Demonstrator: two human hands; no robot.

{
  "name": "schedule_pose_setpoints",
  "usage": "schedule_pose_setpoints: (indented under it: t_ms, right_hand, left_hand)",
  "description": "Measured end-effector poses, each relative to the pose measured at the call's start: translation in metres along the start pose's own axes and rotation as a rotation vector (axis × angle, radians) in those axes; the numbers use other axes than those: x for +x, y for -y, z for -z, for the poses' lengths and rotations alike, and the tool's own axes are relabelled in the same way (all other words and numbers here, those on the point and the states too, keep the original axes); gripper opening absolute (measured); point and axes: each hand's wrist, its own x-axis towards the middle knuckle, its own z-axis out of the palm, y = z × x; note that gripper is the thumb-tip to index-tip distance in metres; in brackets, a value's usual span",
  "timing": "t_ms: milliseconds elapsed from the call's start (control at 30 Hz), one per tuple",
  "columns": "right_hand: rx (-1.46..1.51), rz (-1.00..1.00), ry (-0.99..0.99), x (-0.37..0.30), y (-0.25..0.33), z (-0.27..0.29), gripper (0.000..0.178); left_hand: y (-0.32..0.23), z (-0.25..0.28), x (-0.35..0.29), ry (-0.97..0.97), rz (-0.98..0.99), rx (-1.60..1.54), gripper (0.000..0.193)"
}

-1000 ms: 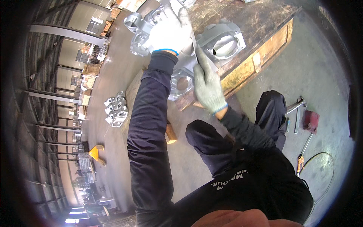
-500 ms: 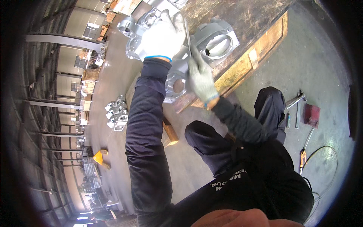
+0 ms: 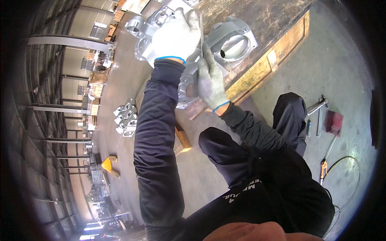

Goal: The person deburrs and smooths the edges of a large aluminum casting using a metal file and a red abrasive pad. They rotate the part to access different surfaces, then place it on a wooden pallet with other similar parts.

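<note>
My left hand [image 3: 175, 38], in a white glove with a blue cuff edge, is closed at the far end of a thin, flat file-like metal tool [image 3: 202, 30]. The glare on that glove hides some finger detail. Below it, my right hand [image 3: 211, 82], gloved too, has its fingers closed on the near end of the tool. Just right of the tool is a silver metal casting [image 3: 237, 42] with a large round opening. Another grey casting [image 3: 185, 90] lies partly covered under my hands. More silver castings [image 3: 138, 28] stand beyond my left hand.
The castings rest on a worn wooden bench [image 3: 265, 24] with a wooden side edge. On the floor to the right are a hammer [image 3: 317, 105], a dark red pad [image 3: 333, 122] and an air gun [image 3: 323, 168] with a hose. Further castings [image 3: 126, 117] and a yellow pallet jack [image 3: 107, 164] are at left.
Both hands have shifted only slightly: the left a little right, the right a little left at its wrist. The tool stays between them, and the whole view has moved a little.
</note>
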Motion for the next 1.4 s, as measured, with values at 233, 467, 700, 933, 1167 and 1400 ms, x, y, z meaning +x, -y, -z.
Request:
schedule_pose_setpoints:
  t_ms: [233, 467, 700, 933, 1167, 1400]
  right_hand:
    - [-0.274, 0.255, 0.014, 0.012, 0.003, 0.004, 0.059]
    - [-0.276, 0.028, 0.091, 0.009, 0.002, 0.018, 0.056]
    - [0.395, -0.456, 0.24, 0.025, 0.011, 0.048, 0.054]
    - [0.555, -0.777, 0.323, 0.063, 0.019, 0.068, 0.021]
    - [0.182, -0.879, 0.453, 0.103, 0.03, 0.084, 0.027]
    - [0.132, -0.822, 0.769, 0.154, 0.056, 0.103, 0.035]
  left_hand:
    - [-0.007, -0.004, 0.008, -0.003, 0.01, -0.009, 0.056]
    - [-0.029, -0.006, 0.012, 0.008, 0.087, 0.06, 0.057]
    - [0.007, 0.024, 0.021, -0.231, -0.091, -0.638, 0.046]
    - [0.062, 0.018, -0.041, -0.08, 0.617, -0.511, 0.043]
    - [0.07, 0.002, -0.046, -0.177, 0.503, -0.691, 0.037]
    - [0.061, -0.001, -0.045, -0.306, 0.47, -0.656, 0.037]
